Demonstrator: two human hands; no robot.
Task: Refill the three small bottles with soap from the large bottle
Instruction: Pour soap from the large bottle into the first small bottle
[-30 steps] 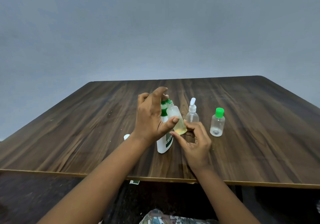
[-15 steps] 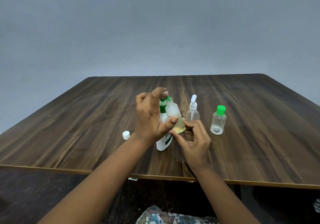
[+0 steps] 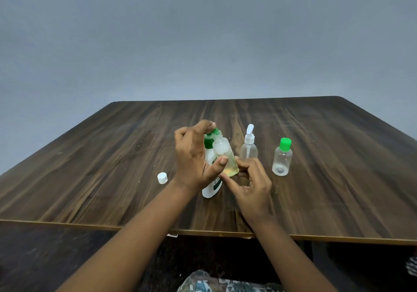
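Observation:
The large white bottle (image 3: 211, 184) with a green pump top stands on the table. My left hand (image 3: 194, 156) wraps over it, forefinger on the pump head, thumb against the small clear bottle (image 3: 224, 154). That small bottle is uncapped, tilted toward the pump spout, with yellowish soap at its bottom. My right hand (image 3: 250, 183) pinches it from below with thumb and fingers. Behind my right hand stands a clear bottle with a white spray pump (image 3: 249, 147). To the right stands a clear bottle with a green cap (image 3: 282, 157).
A loose white cap (image 3: 162, 177) lies on the dark wooden table (image 3: 101, 167) left of my left wrist. The table's near edge runs just under my forearms. A plain grey wall rises behind the table.
Both hands and the bottles stay in the same hold; the view has shifted slightly, so the white cap comes fully clear of my left arm.

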